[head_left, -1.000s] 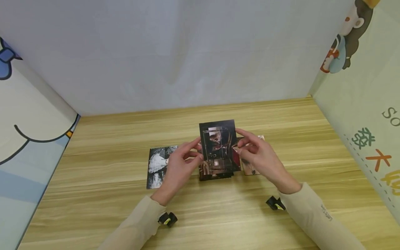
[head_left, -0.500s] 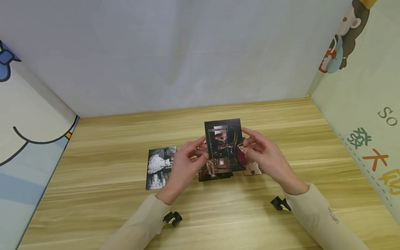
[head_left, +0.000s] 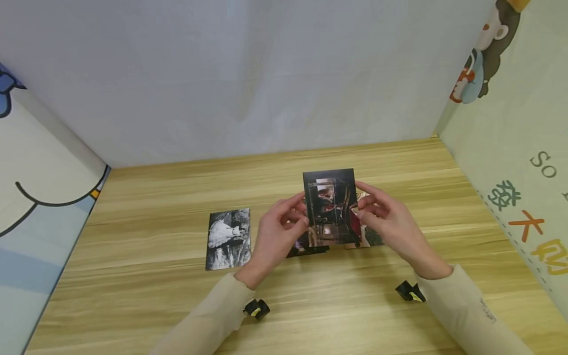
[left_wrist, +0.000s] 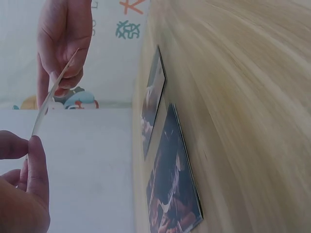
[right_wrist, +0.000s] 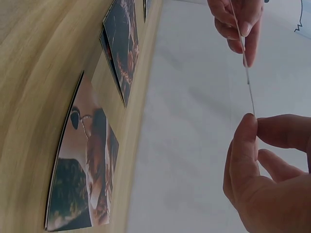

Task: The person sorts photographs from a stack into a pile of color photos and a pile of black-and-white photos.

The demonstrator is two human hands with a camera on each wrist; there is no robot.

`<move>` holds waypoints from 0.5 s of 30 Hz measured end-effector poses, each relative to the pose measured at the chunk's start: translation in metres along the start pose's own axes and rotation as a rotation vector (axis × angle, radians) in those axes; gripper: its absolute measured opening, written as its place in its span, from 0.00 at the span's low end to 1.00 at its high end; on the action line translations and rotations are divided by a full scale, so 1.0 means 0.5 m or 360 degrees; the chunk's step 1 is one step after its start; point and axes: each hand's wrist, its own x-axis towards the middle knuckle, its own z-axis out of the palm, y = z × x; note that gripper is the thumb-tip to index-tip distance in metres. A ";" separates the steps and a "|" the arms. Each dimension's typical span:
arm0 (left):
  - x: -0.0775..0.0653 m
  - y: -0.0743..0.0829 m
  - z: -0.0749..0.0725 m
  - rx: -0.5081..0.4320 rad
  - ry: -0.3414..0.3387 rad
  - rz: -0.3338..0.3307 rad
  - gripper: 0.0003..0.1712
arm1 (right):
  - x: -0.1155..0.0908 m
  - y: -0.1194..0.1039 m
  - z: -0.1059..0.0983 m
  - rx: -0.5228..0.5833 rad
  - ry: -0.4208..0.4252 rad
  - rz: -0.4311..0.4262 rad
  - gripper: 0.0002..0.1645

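Note:
A dark photo card (head_left: 330, 209) is held up above the table between both hands. My left hand (head_left: 279, 234) pinches its left edge between thumb and fingers, and my right hand (head_left: 388, 222) pinches the right edge. Both wrist views show the card (left_wrist: 48, 99) nearly edge-on, clear of the table. Beneath it lies a small stack of dark photo cards (left_wrist: 175, 179), partly hidden in the head view. To the right of that stack rests another pile, topped by a photo card with a necklace (right_wrist: 87, 170). A black-and-white photo card (head_left: 228, 239) lies left of my left hand.
The wood-grain table (head_left: 146, 246) meets a pale back wall (head_left: 266, 79). Printed side panels stand at the left (head_left: 40, 172) and right (head_left: 510, 148). Small black-and-yellow pieces (head_left: 256, 309) sit at both cuffs.
Both hands have moved to the right with the photo card between them. The black-and-white card is now fully uncovered, and the held card overlaps less of the middle stack.

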 end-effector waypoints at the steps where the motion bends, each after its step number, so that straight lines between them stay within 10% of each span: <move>1: 0.001 0.002 0.003 0.0001 0.0000 -0.0002 0.33 | -0.001 -0.001 -0.003 -0.0002 0.0004 0.0008 0.40; 15: 0.016 0.011 0.038 -0.0087 -0.0040 -0.0015 0.33 | -0.017 -0.008 -0.038 -0.0032 0.0036 0.0042 0.39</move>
